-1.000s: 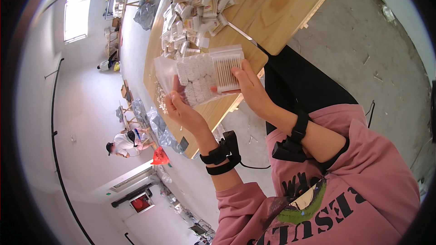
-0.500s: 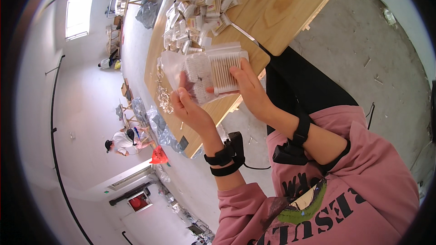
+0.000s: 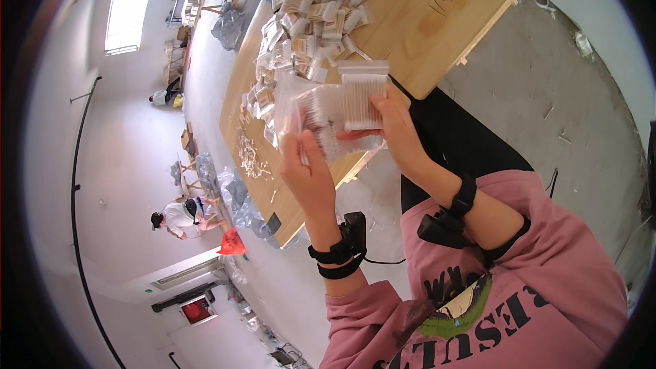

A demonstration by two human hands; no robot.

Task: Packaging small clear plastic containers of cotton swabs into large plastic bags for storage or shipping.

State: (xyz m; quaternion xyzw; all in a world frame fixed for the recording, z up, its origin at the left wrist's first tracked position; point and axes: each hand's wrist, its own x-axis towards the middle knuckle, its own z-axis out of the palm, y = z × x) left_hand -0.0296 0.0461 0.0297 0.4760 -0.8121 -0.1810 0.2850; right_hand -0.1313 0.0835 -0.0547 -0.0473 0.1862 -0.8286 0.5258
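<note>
My left hand (image 3: 306, 164) is closed round a clear plastic bag (image 3: 285, 99), thumb on the near side and fingers behind it. White cotton swab tips show through the film. A flat zip-top packet of cotton swabs (image 3: 364, 101) overlaps the bag's right part, its sticks standing in an even row. My right hand (image 3: 398, 126) pinches that packet by its right edge, thumb in front. Whether the packet is partly inside the bag or only against it, I cannot tell. Both hands are raised above the near edge of the wooden table (image 3: 437, 27).
Many swab packets (image 3: 321, 14) are heaped on the table's far left part. Loose swabs (image 3: 251, 157) are scattered near its left end. Grey plastic bags (image 3: 239, 195) lie beyond that end. Another person (image 3: 179, 217) is at work farther left, near a red bag (image 3: 232, 242).
The swab packet in my right hand has shifted rightward and up relative to the bag, and their overlap looks smaller. My left hand has moved a little right and still grips the bag.
</note>
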